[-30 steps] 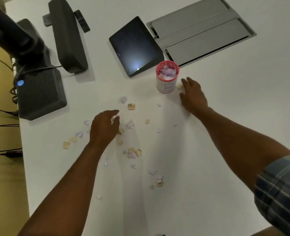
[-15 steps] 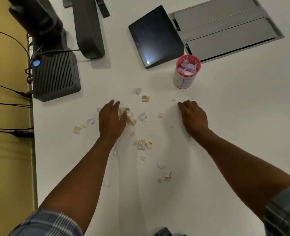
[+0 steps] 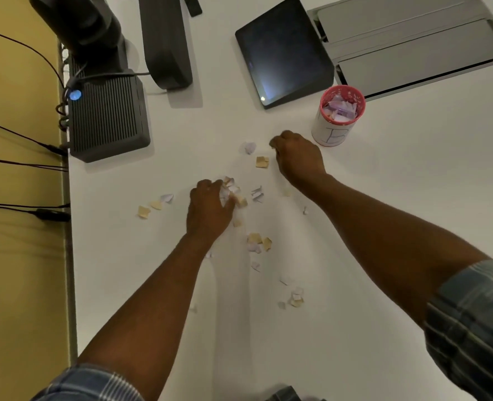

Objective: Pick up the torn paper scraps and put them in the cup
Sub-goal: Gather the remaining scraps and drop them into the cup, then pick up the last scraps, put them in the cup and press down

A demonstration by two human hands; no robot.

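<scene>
Left hand [image 3: 209, 211] curled over mid-table scraps [image 3: 233, 192], grip unclear; right hand [image 3: 297, 157] fisted left of cup [image 3: 337, 118], contents unseen; advised bunching before lifting.

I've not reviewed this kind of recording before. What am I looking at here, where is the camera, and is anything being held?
There is no machine: a person wears a wide-angle camera on the head, looking down at both bare hands on a white table. Torn paper scraps, tan and pale, lie scattered across it. The left hand rests fingers-down on a small cluster of scraps, gathering them. The right hand is curled beside a tan scrap; whether it holds anything cannot be seen. Just past it stands the cup, red-rimmed, marked B, already partly filled with scraps. At the far edge sit a dark tablet and black equipment with cables.
</scene>
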